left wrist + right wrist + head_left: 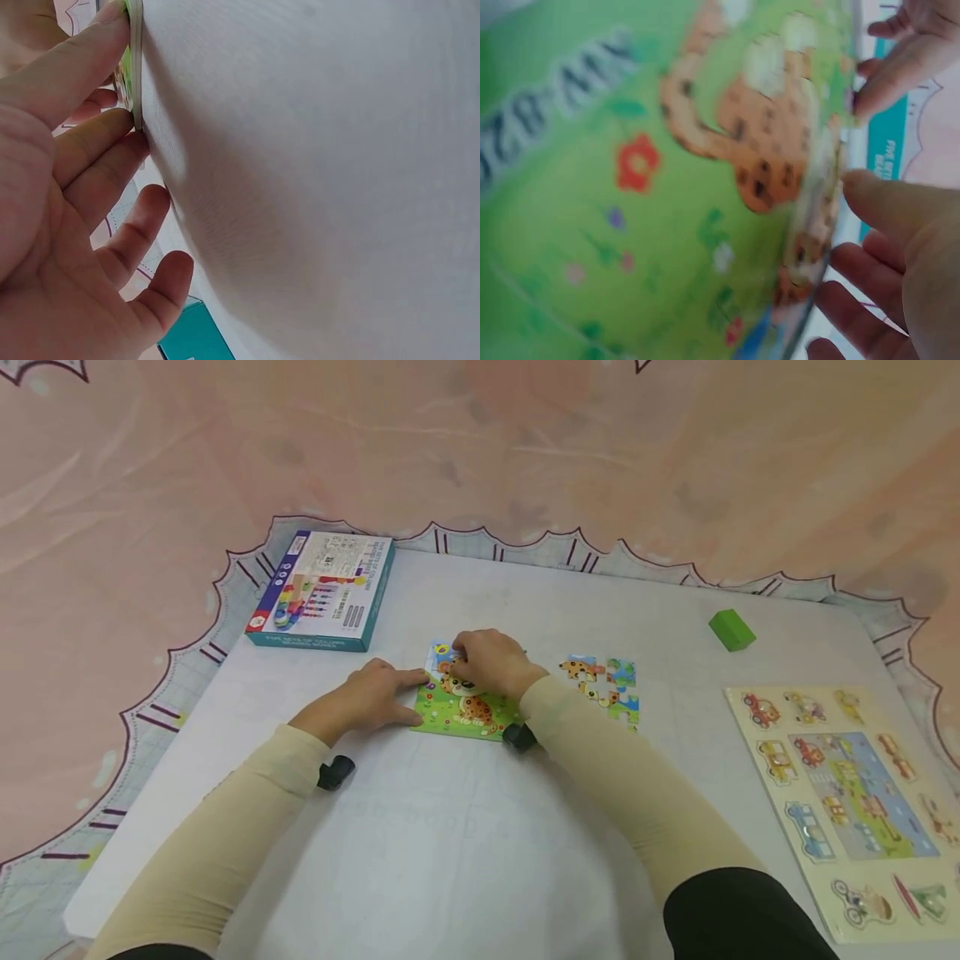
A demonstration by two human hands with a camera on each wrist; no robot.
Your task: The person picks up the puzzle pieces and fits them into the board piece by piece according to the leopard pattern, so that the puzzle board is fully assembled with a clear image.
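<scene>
A jigsaw puzzle board (442, 714) with a spotted leopard cub on green grass lies flat on the white table. My left hand (367, 697) is at its left edge; in the left wrist view, the thumb (82, 56) and nearest fingers touch the edge, fairly straight, the other fingers spread. My right hand (491, 662) is over the board's upper part with bent fingers, its fingertips on the picture around the cub's head. Whether they pinch a piece is hidden. Several loose puzzle pieces (621, 672) lie right of the board, partly behind the right forearm.
A flat teal-sided box (322, 589) lies at the back left. Toward the back right is a green block (732, 630). A wooden inset puzzle with vehicle shapes (776, 827) takes up the right side. Patterned cloth (480, 443) hangs behind the table.
</scene>
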